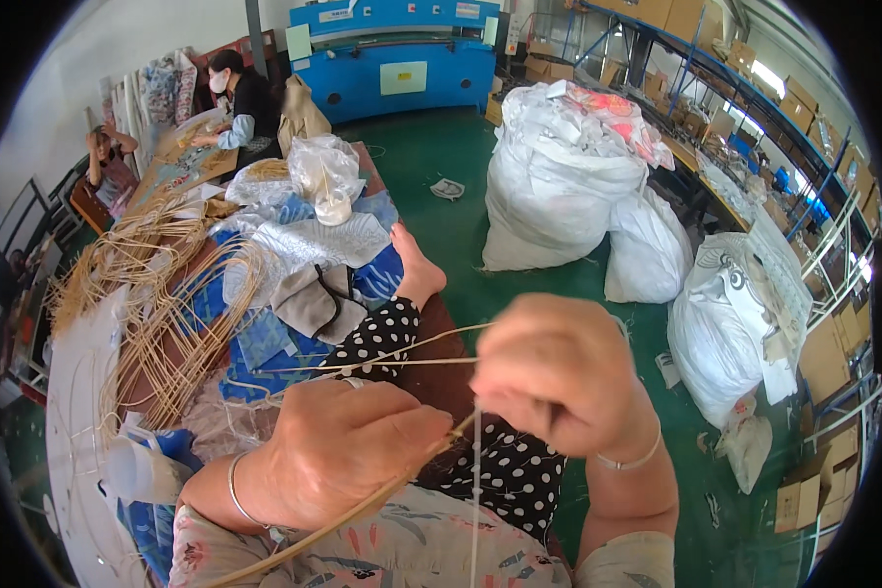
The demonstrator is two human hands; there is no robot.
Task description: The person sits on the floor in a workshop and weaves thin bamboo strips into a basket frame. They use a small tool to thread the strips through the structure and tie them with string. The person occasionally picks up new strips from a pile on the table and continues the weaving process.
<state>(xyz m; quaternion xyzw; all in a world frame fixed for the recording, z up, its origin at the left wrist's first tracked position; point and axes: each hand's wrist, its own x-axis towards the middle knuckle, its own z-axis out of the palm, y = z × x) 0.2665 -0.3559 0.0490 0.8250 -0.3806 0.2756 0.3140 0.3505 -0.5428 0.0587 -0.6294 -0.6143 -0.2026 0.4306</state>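
Both hands sit in the lower middle of the frame, backs to the camera, so the fingertips and the exact pinch are hidden. The left hand (338,446) is closed around a thin, stiff rattan strip (363,510) that runs diagonally down to the lower left. The right hand (559,377) is clenched on the ends of two more pale strips (416,353) and a white cord (476,490) hanging straight down, cut off by the bottom edge. Coiled straw-coloured cane (157,294) and crinkled plastic bags (318,167) crowd the tabletop (367,157) at upper left.
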